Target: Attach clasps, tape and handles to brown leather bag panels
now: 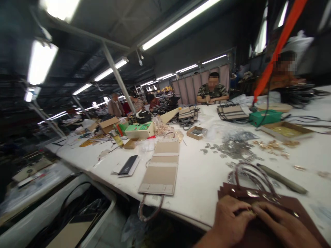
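Dark brown bag panels (301, 205) lie stacked at the table's near right edge, with wrapped brown loop handles (254, 172) standing from their upper side. Shiny metal fittings (252, 194) sit along the handle ends. Over the top panel, my left hand (229, 218) is closed, thumb and forefinger pinching a small gold-coloured metal piece (249, 210). My right hand (281, 220) meets it there, fingertips pressed together at the same piece. Fingers partly cover that piece, so its exact kind cannot be made out. Behind the handles rests a dark olive rod-like tool (283, 178).
Loose grey metal pieces (235, 150) and gold fittings (274, 146) are spread beyond the bag. An opened beige bag piece (160, 177) lies left, its handle over the table edge. Farther back are a green box (265, 117), a control unit (139, 130) and a seated co-worker (213, 91).
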### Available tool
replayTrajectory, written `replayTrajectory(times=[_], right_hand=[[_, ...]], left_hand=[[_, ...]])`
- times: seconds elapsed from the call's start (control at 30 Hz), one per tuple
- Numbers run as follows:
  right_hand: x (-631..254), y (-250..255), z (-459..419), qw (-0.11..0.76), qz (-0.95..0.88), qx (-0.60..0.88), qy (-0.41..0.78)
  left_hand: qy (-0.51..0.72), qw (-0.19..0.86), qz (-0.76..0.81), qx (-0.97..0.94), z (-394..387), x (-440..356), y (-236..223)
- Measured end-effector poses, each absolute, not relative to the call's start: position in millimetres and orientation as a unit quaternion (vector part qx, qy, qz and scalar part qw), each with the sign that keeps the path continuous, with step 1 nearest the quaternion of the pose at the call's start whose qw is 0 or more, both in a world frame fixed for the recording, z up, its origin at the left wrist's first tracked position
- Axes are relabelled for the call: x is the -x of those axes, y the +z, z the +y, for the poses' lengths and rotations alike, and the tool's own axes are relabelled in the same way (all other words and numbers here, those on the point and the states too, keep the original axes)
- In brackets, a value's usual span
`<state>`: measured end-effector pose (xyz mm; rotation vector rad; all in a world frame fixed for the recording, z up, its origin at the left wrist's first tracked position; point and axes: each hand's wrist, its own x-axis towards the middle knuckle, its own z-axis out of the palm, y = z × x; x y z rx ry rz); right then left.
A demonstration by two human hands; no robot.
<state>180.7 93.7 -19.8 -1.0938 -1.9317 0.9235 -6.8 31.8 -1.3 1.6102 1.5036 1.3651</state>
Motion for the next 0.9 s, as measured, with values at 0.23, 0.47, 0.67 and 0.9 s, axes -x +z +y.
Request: replayTrajectory(times=[0.23,0.47,0.67,0.9], right_hand=[[-174.8,34.8,82.2,0.369,-0.715,0.378,0.459],[-173.5,26.9,78.8,0.438,-0.688,0.409,0.409],[-165.9,20.7,94.3,0.432,-0.617,0.502,0.425],[-155.3,27.5,114.2,0.511,-0.483,0.323,0.634]], left_hand=[[0.507,0.325,0.51,-0.615,47.6,14.4,17.2],[0.5,0.186,0.571,-0.624,45.9,13.0,7.3],[0.472,0.128,0.638,-0.595,46.8,19.7,-1.5],[0.45,0.161,0.678,-0.559,57.5,19.2,9.4]])
